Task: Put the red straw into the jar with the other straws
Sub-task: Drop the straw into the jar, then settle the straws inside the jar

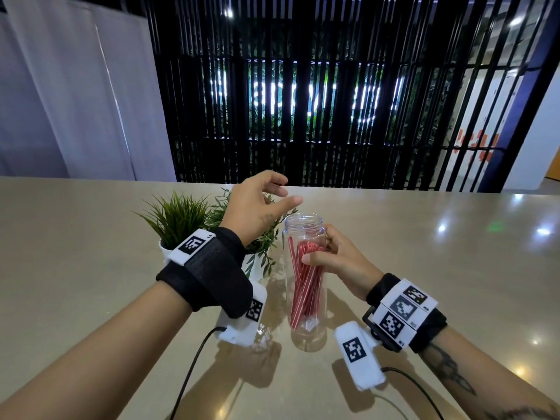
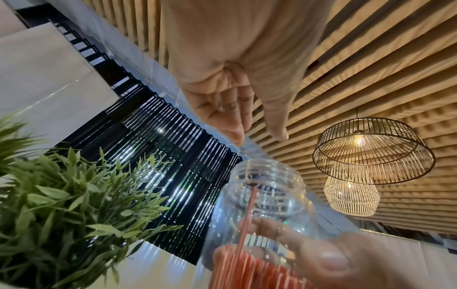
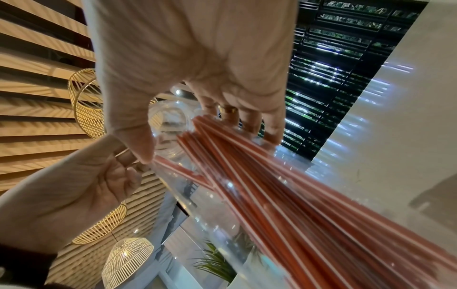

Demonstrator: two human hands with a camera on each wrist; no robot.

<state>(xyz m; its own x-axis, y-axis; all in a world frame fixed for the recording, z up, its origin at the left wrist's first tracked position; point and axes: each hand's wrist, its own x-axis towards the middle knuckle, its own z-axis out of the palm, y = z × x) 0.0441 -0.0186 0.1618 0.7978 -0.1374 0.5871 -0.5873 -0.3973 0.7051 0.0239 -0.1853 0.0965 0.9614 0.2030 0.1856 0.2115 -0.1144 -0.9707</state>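
A tall clear plastic jar [image 1: 306, 325] stands upright on the beige table [image 1: 439, 283], lid off. Several red-and-white striped straws [image 1: 304, 286] lean inside it; one straw [image 2: 247, 217] stands apart on the left, reaching toward the neck. My right hand [image 1: 333, 256] grips the jar's upper body, thumb in front and fingers behind, as the right wrist view shows with the straws [image 3: 284, 195] running past the palm. My left hand [image 1: 260, 201] hovers just above and left of the jar's mouth [image 2: 267, 172], fingers loosely spread and holding nothing.
Two small potted green plants [image 1: 178, 219] in white pots stand just left of the jar, under my left wrist. A black slatted screen [image 1: 303, 101] rises behind the table's far edge. Cables [image 1: 194, 365] trail from both wrist cameras toward me.
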